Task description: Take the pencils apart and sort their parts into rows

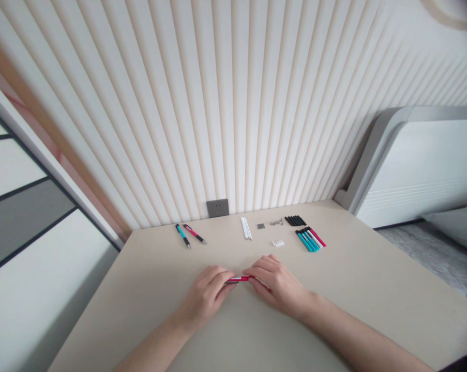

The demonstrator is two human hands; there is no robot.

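A red pen barrel point(244, 278) lies level between my two hands, above the near middle of the table. My left hand point(210, 292) pinches its left end, where a clip shows along the side. The fingers of my right hand point(277, 284) close on the barrel's right end. Both ends are hidden by my fingers. Beyond my hands lie a bundle of white refills point(246, 229), small white parts point(278, 243), tiny springs point(260, 226), metal tips point(276, 222), black grips point(295, 221), and several teal, white and red barrels point(311, 239).
A teal pen point(183, 236) and a red pen point(194, 234) lie at the table's back left. The beige table point(151, 289) meets a ribbed wall with a dark socket point(217, 207). A bed with a pale headboard point(423, 160) stands to the right, a white cabinet point(39, 279) to the left.
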